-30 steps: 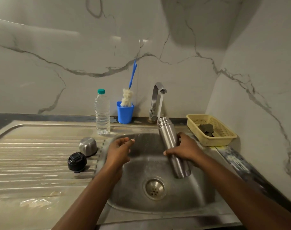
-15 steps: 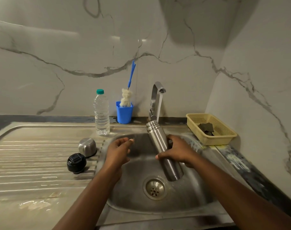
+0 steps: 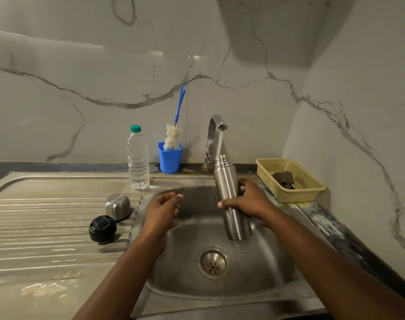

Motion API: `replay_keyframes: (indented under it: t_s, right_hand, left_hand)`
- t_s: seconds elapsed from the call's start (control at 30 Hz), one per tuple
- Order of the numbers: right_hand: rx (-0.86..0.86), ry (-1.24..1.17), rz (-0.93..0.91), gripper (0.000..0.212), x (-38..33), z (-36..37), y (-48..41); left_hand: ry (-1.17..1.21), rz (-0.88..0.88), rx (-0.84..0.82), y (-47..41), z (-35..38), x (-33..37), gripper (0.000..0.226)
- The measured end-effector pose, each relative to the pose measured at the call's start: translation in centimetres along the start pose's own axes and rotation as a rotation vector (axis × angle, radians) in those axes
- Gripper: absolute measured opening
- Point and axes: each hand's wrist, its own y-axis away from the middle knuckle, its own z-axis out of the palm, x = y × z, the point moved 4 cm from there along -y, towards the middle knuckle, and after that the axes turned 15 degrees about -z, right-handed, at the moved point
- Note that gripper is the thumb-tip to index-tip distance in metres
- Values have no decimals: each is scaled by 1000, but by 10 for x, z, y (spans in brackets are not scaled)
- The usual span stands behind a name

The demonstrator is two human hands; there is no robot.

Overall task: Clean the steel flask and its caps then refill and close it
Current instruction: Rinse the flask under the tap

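The right hand (image 3: pixel 250 202) grips the flask (image 3: pixel 225 181) around its middle, fingers wrapped over the near side. It holds the flask nearly upright over the sink (image 3: pixel 190 280), with the open mouth under the tap (image 3: pixel 214 135). The left hand (image 3: pixel 161 210) hovers just beside it over the sink, fingers loosely curled and holding nothing. The stream of water (image 3: pixel 219 144) falls onto the flask's mouth, and water runs off its base near the drain (image 3: pixel 213 262).

On the draining board (image 3: pixel 46 215) to the left the steel cap (image 3: pixel 118 206) and the black cap (image 3: pixel 102 229) sit close together near the sink's edge. Behind them stand a water bottle (image 3: pixel 138 162) and a blue cup (image 3: pixel 170 159) holding a brush (image 3: pixel 173 137). A yellow basket (image 3: pixel 300 197) to the right holds a dark scrub pad (image 3: pixel 284 179).

The wet steel looks slippery, so a one-handed grip could let the flask slide down and bang the sink. If the mouth drifts off the stream, water would likely splash outward. A careless sweep of the left hand could knock the steel cap into the sink.

No brand, label or writing is readable; the bottle appears bare.
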Motion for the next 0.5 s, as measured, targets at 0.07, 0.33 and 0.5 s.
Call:
replay_keyframes:
  t_s: [0.07,0.33,0.5]
  right_hand:
    - [-13,56,-7,99,-1,-3,0]
    - [-231,825,-280,79,-26,-6,4]
    - [-224,1141,-410,57,-40,-10,6]
  left_hand:
    - [15,1,2,-1,0,-1,20]
    - [59,13,91,-5,-7,1,20]
    - [55,-9,100,-1,-7,2,27]
